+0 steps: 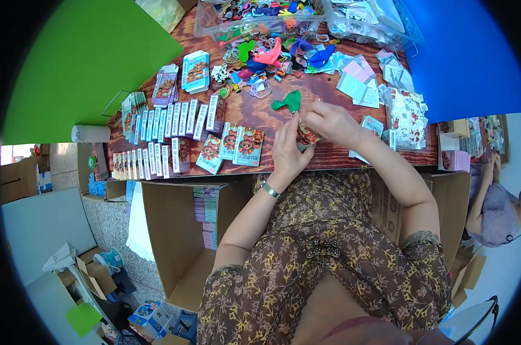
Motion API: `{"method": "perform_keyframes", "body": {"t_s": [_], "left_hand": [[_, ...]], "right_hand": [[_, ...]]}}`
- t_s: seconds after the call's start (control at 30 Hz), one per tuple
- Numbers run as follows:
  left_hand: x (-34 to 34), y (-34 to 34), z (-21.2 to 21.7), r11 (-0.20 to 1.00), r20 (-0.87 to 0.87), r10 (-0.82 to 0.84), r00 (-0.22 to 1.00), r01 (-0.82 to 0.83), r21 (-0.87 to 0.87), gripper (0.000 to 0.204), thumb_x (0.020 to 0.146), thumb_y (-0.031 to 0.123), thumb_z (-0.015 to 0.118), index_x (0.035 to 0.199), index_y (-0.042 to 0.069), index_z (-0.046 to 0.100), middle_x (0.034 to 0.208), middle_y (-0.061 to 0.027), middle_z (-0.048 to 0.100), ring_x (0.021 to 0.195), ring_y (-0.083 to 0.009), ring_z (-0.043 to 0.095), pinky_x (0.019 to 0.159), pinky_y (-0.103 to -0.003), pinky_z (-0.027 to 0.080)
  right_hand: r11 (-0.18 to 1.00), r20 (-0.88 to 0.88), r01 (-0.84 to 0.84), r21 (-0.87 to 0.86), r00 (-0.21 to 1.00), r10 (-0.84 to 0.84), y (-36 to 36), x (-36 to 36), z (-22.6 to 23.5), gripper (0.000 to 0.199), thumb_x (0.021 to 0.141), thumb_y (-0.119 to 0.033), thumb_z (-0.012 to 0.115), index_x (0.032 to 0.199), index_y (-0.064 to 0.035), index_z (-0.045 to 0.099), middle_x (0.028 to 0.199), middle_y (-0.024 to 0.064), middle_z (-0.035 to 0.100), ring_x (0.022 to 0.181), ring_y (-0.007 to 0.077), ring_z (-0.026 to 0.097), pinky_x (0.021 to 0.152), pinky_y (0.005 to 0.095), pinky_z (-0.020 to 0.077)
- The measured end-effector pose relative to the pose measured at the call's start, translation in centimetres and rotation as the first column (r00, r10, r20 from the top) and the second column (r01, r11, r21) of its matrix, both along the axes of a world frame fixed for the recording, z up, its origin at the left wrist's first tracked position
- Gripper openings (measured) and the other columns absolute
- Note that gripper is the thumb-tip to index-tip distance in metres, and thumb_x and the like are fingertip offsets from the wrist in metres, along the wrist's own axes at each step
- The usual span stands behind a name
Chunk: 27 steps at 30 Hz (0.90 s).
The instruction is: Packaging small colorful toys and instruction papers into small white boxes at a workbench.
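My left hand [289, 150] is closed around a small printed box [307, 137], which is partly hidden between my two hands. Just beyond the left fingertips lies a limp green piece that looks like a deflated balloon [289, 102]; whether the fingers touch it I cannot tell. My right hand [333, 123] has its fingers bent together at the top of the box, and what they pinch is hidden. Left of my hands, flat printed cartons [249, 146] lie on the wooden table [252, 109].
Rows of small upright boxes [174, 121] stand at the left. At the back, a clear bin [260, 23] and a pile of colourful trinkets [272, 57] sit near paper cards [358, 80]. A bag of printed packets [407, 118] lies right. Below the table edge stands an open cardboard carton [177, 230].
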<state>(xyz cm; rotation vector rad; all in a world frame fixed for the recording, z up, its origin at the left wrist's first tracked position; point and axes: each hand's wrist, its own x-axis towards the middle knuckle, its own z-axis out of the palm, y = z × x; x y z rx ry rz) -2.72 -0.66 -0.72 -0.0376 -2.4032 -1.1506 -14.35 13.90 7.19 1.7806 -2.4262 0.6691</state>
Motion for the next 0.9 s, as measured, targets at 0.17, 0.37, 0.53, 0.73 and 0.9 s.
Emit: {"method": "perform_keyframes", "body": {"t_s": [0.17, 0.37, 0.53, 0.73, 0.9], "left_hand": [[0.4, -0.6, 0.4, 0.999, 0.027, 0.016, 0.999, -0.017, 0.038, 0.090, 0.070, 0.011, 0.082, 0.149, 0.000, 0.040, 0.132, -0.0196, 0.058, 0.118, -0.0392, 0.056, 0.099, -0.047, 0.047], [0.4, -1.0, 0.7, 0.994, 0.007, 0.111, 0.994, -0.111, 0.015, 0.086, 0.075, 0.016, 0.083, 0.147, -0.001, 0.039, 0.130, -0.0218, 0.058, 0.115, -0.0407, 0.058, 0.098, -0.049, 0.047], [0.4, -0.9, -0.3, 0.989, -0.016, 0.146, 0.989, -0.145, 0.026, 0.086, 0.074, 0.017, 0.084, 0.146, -0.002, 0.039, 0.128, -0.0238, 0.058, 0.116, -0.0422, 0.057, 0.098, -0.049, 0.048], [0.4, -0.8, -0.8, 0.977, -0.027, 0.210, 0.977, -0.211, -0.019, 0.086, 0.074, 0.017, 0.084, 0.145, -0.002, 0.040, 0.130, -0.0251, 0.055, 0.118, -0.0434, 0.055, 0.100, -0.050, 0.047], [0.3, -0.5, -0.8, 0.973, -0.050, 0.226, 0.973, -0.228, -0.044, 0.085, 0.072, 0.015, 0.085, 0.143, -0.003, 0.041, 0.128, -0.0251, 0.056, 0.116, -0.0441, 0.055, 0.100, -0.050, 0.046]], "right_hand": [[0.980, -0.380, -0.053, -0.194, 0.925, -0.025, -1.2, 2.4, -0.7, 0.022, 0.082, -0.012, 0.066, 0.104, -0.0086, 0.066, 0.105, 0.0080, 0.068, 0.099, 0.0239, 0.069, 0.082, 0.0355, 0.0599], [0.907, 0.149, 0.421, -0.018, 0.898, -0.414, 2.7, -2.2, -3.5, 0.021, 0.087, -0.015, 0.072, 0.106, -0.0078, 0.066, 0.104, 0.0136, 0.065, 0.099, 0.0360, 0.065, 0.082, 0.0448, 0.0533], [0.857, 0.152, 0.438, 0.271, 0.860, -0.488, 4.6, -3.7, -6.5, 0.016, 0.087, -0.016, 0.072, 0.099, -0.0090, 0.063, 0.108, 0.0150, 0.060, 0.104, 0.0357, 0.063, 0.082, 0.0475, 0.0522], [0.866, 0.647, 0.497, 0.058, 0.641, -0.412, 2.7, -2.5, -2.1, 0.012, 0.088, -0.009, 0.071, 0.096, -0.0035, 0.064, 0.085, 0.0106, 0.063, 0.080, 0.0303, 0.064, 0.069, 0.0389, 0.0516], [0.941, 0.013, 0.186, -0.281, 0.982, -0.190, -0.5, 1.5, 1.2, 0.019, 0.081, -0.013, 0.077, 0.097, -0.0072, 0.068, 0.086, 0.0035, 0.063, 0.078, 0.0228, 0.063, 0.066, 0.0354, 0.0507]]}}
